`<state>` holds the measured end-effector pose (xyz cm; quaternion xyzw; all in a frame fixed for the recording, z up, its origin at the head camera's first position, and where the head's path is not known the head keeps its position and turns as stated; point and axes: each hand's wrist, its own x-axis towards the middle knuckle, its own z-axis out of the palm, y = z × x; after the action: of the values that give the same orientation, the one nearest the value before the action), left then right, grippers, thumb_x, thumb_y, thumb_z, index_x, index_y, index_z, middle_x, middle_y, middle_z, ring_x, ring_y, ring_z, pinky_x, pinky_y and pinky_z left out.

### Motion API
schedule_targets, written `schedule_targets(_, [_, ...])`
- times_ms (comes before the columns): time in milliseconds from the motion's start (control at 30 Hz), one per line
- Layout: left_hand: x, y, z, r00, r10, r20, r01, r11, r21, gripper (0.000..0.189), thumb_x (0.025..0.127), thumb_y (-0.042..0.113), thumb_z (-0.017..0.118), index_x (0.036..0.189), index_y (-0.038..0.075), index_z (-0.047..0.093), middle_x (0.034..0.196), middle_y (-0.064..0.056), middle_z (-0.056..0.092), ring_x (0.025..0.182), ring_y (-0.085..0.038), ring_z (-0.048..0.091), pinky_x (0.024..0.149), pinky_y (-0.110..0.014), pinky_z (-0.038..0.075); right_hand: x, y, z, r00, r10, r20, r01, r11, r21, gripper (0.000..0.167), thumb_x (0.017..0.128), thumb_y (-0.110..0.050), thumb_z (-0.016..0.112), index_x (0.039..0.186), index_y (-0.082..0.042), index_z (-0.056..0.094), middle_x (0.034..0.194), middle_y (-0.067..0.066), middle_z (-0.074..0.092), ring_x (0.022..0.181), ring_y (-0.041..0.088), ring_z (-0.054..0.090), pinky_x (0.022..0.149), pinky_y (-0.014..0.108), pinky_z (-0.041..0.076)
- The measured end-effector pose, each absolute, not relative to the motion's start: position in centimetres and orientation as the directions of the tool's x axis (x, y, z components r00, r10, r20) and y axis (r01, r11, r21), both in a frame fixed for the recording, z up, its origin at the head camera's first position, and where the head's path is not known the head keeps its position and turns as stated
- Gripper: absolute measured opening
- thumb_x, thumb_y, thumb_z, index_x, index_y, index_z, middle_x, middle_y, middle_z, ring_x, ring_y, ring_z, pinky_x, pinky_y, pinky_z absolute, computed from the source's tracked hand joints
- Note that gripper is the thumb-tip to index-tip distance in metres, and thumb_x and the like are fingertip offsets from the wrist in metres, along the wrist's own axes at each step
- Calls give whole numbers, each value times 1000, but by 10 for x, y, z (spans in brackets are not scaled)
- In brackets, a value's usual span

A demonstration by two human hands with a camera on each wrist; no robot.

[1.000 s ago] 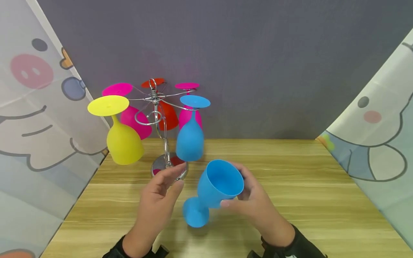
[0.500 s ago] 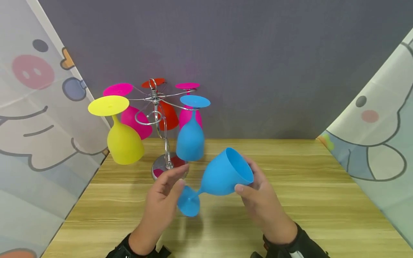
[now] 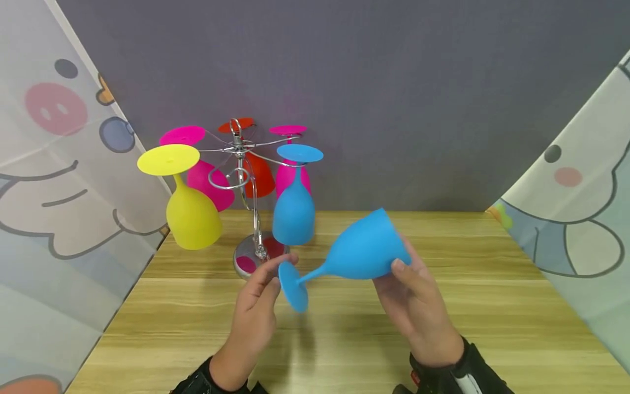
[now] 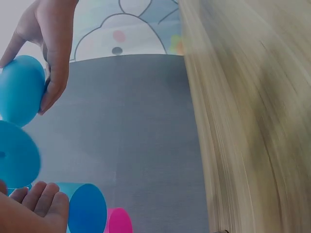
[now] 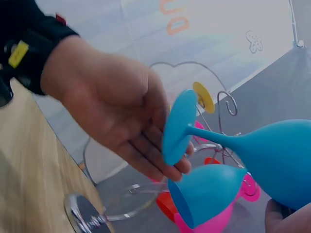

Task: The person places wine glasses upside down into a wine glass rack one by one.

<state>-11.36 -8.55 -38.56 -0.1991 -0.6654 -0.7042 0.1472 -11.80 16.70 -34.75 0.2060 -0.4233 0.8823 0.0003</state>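
My right hand (image 3: 425, 312) grips a blue plastic wine goblet (image 3: 364, 249) by its bowl, thumb on the near side. The goblet is tilted on its side above the table, stem and foot pointing left and the mouth facing right. Close to the disc foot is my left hand (image 3: 253, 320), its fingers loosely extended; the right wrist view shows the palm (image 5: 114, 102) facing the foot, with fingertips partly behind it. Behind the hands stands a chrome goblet rack (image 3: 256, 219), where another blue goblet (image 3: 293, 216) and a yellow goblet (image 3: 193, 219) hang upside down.
Farther back on the rack hang a red goblet (image 3: 261, 176) and two pink ones, the left pink goblet (image 3: 211, 186) partly hidden. A wire loop (image 3: 228, 188) at the front bears no goblet. The wooden table (image 3: 492, 306) meets a grey backdrop (image 3: 418, 109).
My right hand has turned the blue goblet from mouth toward me to lying sideways, and raised it slightly. Its foot has swung up and left to my left fingers, which have shifted right.
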Motion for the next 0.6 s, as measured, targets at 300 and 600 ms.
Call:
schedule_targets(300, [-116,-82,-390,-924,29,382,381,-53,923,34,98,-8,63,131,0,64,133,-10,67,127,-26,61,100,-29,52,-114,155,-353,-920,-175,351,-81,-792,-605,72,101,-16,65,159,-8,23,144,6,43,127,20,47,113,34,41])
schedule_targets(600, [-117,-83,-387,-919,14,395,395,-13,919,28,100,-1,63,126,7,68,127,-9,71,126,-26,61,97,-33,54,-111,148,-358,-916,-188,356,-77,-787,-613,66,99,-11,62,155,-4,28,136,6,50,120,19,51,110,31,44])
